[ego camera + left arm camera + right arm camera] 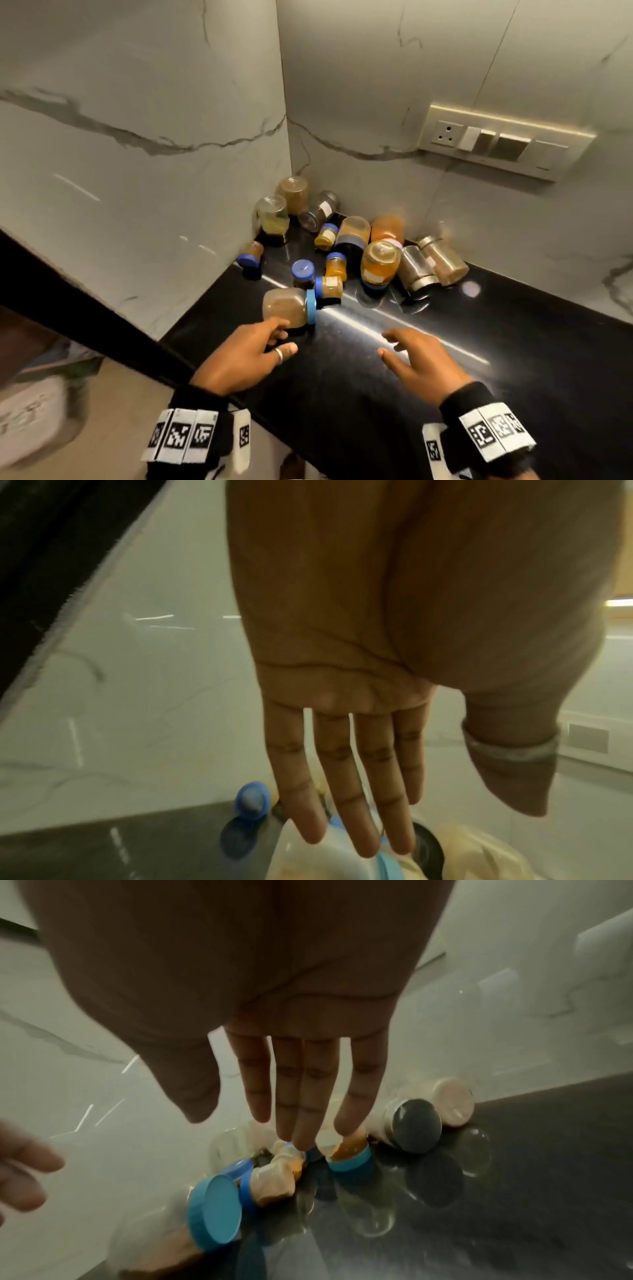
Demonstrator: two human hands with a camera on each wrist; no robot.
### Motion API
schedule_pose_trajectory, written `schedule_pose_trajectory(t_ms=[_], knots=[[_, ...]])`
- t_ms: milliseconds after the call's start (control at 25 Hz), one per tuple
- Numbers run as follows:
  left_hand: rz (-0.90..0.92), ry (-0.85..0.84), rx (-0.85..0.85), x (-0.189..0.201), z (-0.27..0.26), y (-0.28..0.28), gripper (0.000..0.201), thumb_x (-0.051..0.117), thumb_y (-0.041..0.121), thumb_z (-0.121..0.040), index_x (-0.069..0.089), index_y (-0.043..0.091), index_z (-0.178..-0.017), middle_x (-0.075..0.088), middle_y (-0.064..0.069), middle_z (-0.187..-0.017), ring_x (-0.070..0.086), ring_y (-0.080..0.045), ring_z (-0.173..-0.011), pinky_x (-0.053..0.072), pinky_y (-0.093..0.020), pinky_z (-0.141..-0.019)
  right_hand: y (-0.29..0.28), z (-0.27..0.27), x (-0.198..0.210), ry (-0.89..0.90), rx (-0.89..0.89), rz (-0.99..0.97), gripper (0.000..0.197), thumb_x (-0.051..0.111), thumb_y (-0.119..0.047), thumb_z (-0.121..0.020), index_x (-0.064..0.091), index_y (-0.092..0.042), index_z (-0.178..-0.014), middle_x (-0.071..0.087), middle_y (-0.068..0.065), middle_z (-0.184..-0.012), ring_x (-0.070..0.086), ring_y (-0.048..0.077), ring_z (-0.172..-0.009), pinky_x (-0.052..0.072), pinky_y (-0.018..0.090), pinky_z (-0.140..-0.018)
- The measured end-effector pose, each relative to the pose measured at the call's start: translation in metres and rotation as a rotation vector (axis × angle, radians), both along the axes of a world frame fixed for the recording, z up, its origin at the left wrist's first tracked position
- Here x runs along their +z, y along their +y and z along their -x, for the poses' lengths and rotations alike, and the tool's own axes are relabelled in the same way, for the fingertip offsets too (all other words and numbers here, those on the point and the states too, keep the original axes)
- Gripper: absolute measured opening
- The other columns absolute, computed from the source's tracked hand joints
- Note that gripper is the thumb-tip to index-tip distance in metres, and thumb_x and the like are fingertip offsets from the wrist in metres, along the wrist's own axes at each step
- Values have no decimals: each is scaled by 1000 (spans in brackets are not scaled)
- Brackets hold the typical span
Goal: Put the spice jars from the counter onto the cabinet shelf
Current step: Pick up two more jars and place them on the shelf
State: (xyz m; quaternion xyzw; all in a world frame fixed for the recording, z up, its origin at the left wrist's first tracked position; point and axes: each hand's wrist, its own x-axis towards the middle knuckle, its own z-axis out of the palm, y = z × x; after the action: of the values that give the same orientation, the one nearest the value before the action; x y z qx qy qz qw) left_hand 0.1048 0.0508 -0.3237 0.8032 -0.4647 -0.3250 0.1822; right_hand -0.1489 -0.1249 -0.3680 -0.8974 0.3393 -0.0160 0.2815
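1. The spice jars [329,246] lie tumbled in the corner of the black surface [513,359], most on their sides; no cabinet shelf is in view, so none looks shelved yet.
2. The left hand [239,359] reaches the nearest jar [286,308], lying with its light-blue lid to the right; its grip is open, fingertips at the jar's base, nothing held, probably because this jar is closest.
3. The right hand [421,359] hovers empty with spread fingers, likely ready for a second jar.
4. White labels show on several jars; no writing is legible.
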Motion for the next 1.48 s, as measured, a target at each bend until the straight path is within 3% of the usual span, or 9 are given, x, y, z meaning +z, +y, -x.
schedule_pose_trajectory(t_ms=[80,280,480,720,1000,1120,1320,1400,1480], knots=[[-28,45,35,-13,9,12,53,64,45,-88,49,31,-137,62,16,-121,58,3,-107,48,-17,-93,4,0,-14,-31,4,-42,70,35,-75,-80,61,-25,-122,65,-9,-114,62,8,-103,48,24,-88],[-57,-18,111,-20,3,21,61,65,44,-88,42,29,-142,56,10,-134,55,-4,-119,47,-25,-99,21,-23,-34,-2,68,-101,51,49,-55,-91,55,-23,-130,60,-4,-126,57,15,-115,47,32,-96],[-14,-203,-13,-34,-29,-24,68,65,48,-85,35,30,-144,42,5,-147,43,-14,-132,42,-36,-105,21,-45,-32,7,8,-133,50,49,-52,-93,51,-23,-133,58,-3,-129,55,15,-118,46,32,-97],[-215,-330,-162,-83,-59,-78,106,72,48,-78,3,29,-155,-4,4,-163,-1,-21,-151,22,-49,-117,23,-78,-33,89,-92,-165,50,48,-52,-94,49,-24,-135,56,-2,-133,53,16,-121,46,35,-100],[-76,-394,-172,-107,-78,-85,105,80,48,-65,18,30,-149,32,4,-149,35,-21,-136,40,-45,-105,41,-115,-47,23,-291,-236,54,52,-50,-93,46,-22,-139,53,-2,-135,55,12,-116,45,27,-97],[-60,-27,-23,-98,-84,-80,102,82,58,-54,30,32,-138,47,5,-130,52,-19,-116,49,-39,-93,54,-122,-46,-65,-423,-308,63,54,-52,-92,39,-21,-145,47,-3,-141,53,8,-118,45,25,-98],[70,1130,367,-83,-62,-46,86,83,52,-58,44,21,-128,60,-14,-128,65,-28,-107,53,-46,-90,57,-116,-26,-260,-515,-370,72,52,-60,-88,32,-26,-148,41,-7,-148,47,0,-120,48,28,-100],[56,1387,445,-81,-44,-40,85,82,56,-58,57,15,-128,64,-18,-123,64,-31,-100,54,-38,-71,54,-111,-14,-306,-484,-381,73,50,-62,-87,32,-27,-148,44,-8,-146,48,2,-123,45,26,-100],[46,1475,466,-75,-29,-39,77,77,63,-60,68,14,-120,65,-22,-118,61,-33,-97,52,-29,-57,53,-105,-2,-344,-457,-410,74,49,-67,-83,32,-32,-146,49,-8,-142,51,6,-124,47,31,-101]])
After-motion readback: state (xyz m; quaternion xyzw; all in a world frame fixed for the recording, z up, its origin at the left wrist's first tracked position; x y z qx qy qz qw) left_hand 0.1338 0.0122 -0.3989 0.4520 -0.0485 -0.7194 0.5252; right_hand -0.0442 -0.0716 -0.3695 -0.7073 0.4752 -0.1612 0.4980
